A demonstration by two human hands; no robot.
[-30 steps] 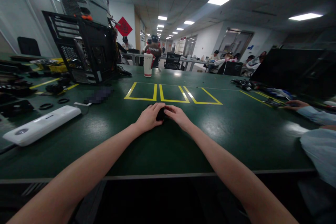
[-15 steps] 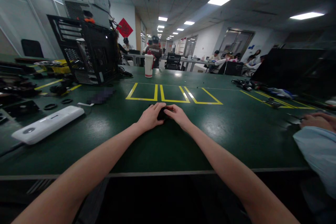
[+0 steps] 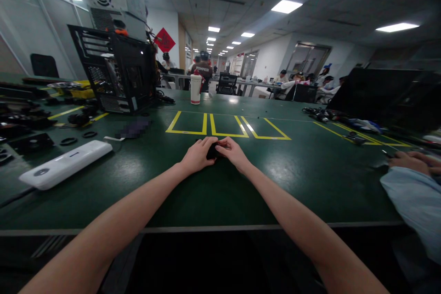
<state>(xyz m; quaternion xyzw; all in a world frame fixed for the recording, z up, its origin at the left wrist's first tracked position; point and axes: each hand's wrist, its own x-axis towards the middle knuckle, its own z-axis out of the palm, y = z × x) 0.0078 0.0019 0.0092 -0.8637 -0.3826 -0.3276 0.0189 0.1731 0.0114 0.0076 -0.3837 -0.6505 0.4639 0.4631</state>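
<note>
A small black object (image 3: 212, 150) is between my two hands, just above or on the green table (image 3: 220, 197); its kind is hidden by the fingers. My left hand (image 3: 199, 155) is closed round its left side, thumb toward me and fingers over the far side. From the right, my right hand (image 3: 233, 152) pinches at its edge with thumb and fingertips. Yellow tape outlines (image 3: 229, 136) lie on the table just beyond both hands.
A white power strip (image 3: 69, 163) lies at left, near black rings and parts. Behind it stands an open black computer case (image 3: 117, 73) with metal units on top. A white tumbler (image 3: 195, 89) stands at the back. At right, a co-worker's hands (image 3: 409, 163) rest near a dark monitor (image 3: 382, 94).
Both hands keep their hold on the black object, with hardly any movement. The view has shifted slightly. The co-worker's hands at right appear a little further left.
</note>
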